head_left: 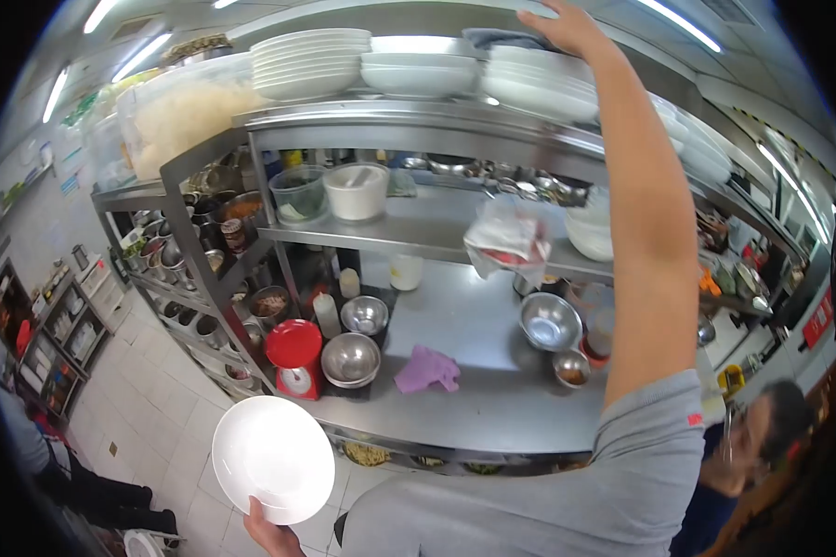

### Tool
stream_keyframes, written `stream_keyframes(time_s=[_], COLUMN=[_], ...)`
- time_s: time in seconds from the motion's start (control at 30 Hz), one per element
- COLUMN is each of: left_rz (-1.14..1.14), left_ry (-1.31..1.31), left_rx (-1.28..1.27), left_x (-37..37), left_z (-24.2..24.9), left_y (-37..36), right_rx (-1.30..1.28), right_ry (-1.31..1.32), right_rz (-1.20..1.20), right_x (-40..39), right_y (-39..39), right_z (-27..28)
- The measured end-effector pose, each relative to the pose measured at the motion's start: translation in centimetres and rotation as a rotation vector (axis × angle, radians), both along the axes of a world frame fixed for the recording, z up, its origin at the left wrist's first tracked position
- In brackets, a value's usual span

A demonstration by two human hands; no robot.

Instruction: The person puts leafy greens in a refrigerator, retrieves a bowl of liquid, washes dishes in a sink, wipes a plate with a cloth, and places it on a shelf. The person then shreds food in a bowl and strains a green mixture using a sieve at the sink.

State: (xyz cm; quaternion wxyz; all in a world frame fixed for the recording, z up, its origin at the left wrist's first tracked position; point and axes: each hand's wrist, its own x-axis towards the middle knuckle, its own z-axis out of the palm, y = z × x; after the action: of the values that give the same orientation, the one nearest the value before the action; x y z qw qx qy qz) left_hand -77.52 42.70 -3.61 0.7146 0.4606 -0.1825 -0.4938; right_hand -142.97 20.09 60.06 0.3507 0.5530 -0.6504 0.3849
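Note:
My left hand [271, 531] grips the rim of a round white plate [274, 459], low at the left and held out over the floor. The thumb lies on the plate's face. My right arm is raised high, and my right hand [567, 28] is at the top shelf, partly cut off by the frame's upper edge. Its visible fingers are stretched out, with nothing seen in them. Just beside and below it, a dark grey cloth [506, 39] lies on a stack of white dishes [539, 82]. More stacked white plates [308, 65] and bowls [418, 70] stand leftward along that shelf.
Below is a steel counter [492, 408] with a purple cloth [427, 369], a red scale [294, 357] and metal bowls [351, 360]. A plastic bag [508, 237] hangs from the middle shelf. One person [752, 446] is at the right, another [46, 455] at the far left.

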Motion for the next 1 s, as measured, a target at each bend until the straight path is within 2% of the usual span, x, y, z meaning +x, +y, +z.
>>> stream_keyframes(time_s=[0.03,0.1,0.17,0.23,0.27,0.3,0.37,0.43,0.47,0.5,0.57,0.63,0.67,0.7,0.73,0.8,0.87,0.9,0.97,1.0], left_rz=[0.018,0.065,0.136,0.121,0.075,0.109,0.053,-0.019,-0.085,-0.140,-0.145,-0.204,-0.206,-0.256,-0.303,-0.388,-0.405,-0.400,-0.405,-0.395], left_ry=[-0.007,-0.013,0.057,0.075,0.088,0.100,0.090,0.143,0.142,0.136,0.099,0.100,0.089,0.104,0.122,0.213,0.197,0.135,0.074,0.071], left_rx=[-0.027,-0.046,-0.073,-0.096,-0.126,-0.121,-0.217,-0.292,-0.287,-0.265,-0.278,-0.313,-0.291,-0.311,-0.328,-0.355,-0.385,-0.393,-0.401,-0.386], left_x=[-0.7,-1.4,-1.5,-0.2,0.0,-0.3,-0.5,-1.3,-1.3,-0.9,-2.0,-3.1,-3.7,-4.2,-4.5,-4.6,-5.3,-5.5,-5.0,-4.6], left_z=[0.2,0.3,0.8,0.8,0.9,1.5,3.4,5.9,6.8,7.2,8.7,9.7,10.3,10.8,11.1,11.2,13.0,12.9,12.0,11.2], left_y=[0.0,-0.3,-1.0,-2.1,-2.4,-2.8,-4.5,-6.3,-7.8,-8.5,-10.6,-12.1,-12.7,-13.3,-13.7,-14.6,-14.8,-15.1,-16.3,-16.9], right_rx=[0.138,0.705,0.745,0.610,0.393,0.209,-0.113,-0.399,-0.452,-0.384,-0.403,-0.180,-0.083,-0.052,-0.013,0.249,0.457,0.459,0.456,0.466], right_ry=[0.018,-0.281,0.000,0.025,0.174,0.143,0.091,-0.062,0.091,-0.041,0.070,0.025,0.100,0.443,0.520,0.567,0.359,0.352,0.115,0.017], right_rz=[-0.160,-0.058,-0.211,-0.295,-0.364,-0.246,-0.206,0.075,0.207,0.387,0.768,0.922,1.050,1.129,1.162,1.146,1.192,1.194,1.163,1.287], right_x=[-1.9,-0.7,-0.1,-4.2,-6.1,-9.9,-8.2,-2.4,3.9,10.8,17.0,24.4,27.6,30.0,32.1,35.8,37.8,39.1,41.6,42.6], right_y=[-2.2,-1.6,-0.8,-3.3,-4.3,-5.9,-4.7,-1.8,1.1,3.5,3.0,3.4,3.2,2.9,1.7,1.2,1.0,1.5,1.9,2.2], right_z=[0.7,1.5,1.4,2.5,3.1,4.7,6.3,6.0,3.7,0.5,-4.7,-12.8,-16.4,-18.5,-22.8,-31.5,-40.0,-41.1,-42.4,-43.5])
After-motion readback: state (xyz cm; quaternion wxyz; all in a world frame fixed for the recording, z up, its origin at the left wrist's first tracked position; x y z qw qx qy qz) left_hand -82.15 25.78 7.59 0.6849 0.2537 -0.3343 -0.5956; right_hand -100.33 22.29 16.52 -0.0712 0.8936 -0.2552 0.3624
